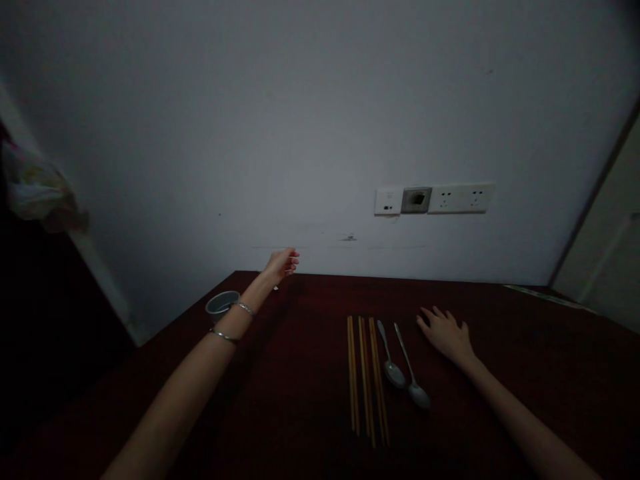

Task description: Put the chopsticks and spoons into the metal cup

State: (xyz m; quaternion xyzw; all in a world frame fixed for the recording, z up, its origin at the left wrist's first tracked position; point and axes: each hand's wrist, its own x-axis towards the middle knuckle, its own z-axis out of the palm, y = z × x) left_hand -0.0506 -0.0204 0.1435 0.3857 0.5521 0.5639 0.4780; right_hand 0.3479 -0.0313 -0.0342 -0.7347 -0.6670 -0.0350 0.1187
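My left hand (283, 262) is stretched out over the far left part of the table, fingers loosely curled and slightly apart, with nothing visible in them. Just below its wrist shows a small white bit of something (275, 288), too little to name. Beside my left forearm stands a clear round container (223, 302), partly hidden by the arm. My right hand (447, 335) lies palm down on the table, fingers spread. To its left are two metal spoons (395, 375) (419, 395), bowls toward me, and several wooden chopsticks (365, 380) laid lengthwise in pairs.
The dark red table (300, 360) meets a pale wall (310, 133) at its far edge. Sockets and a switch panel (434, 199) sit low on that wall. A plastic bag (37, 187) hangs at the far left. A pale panel (610, 247) borders the right.
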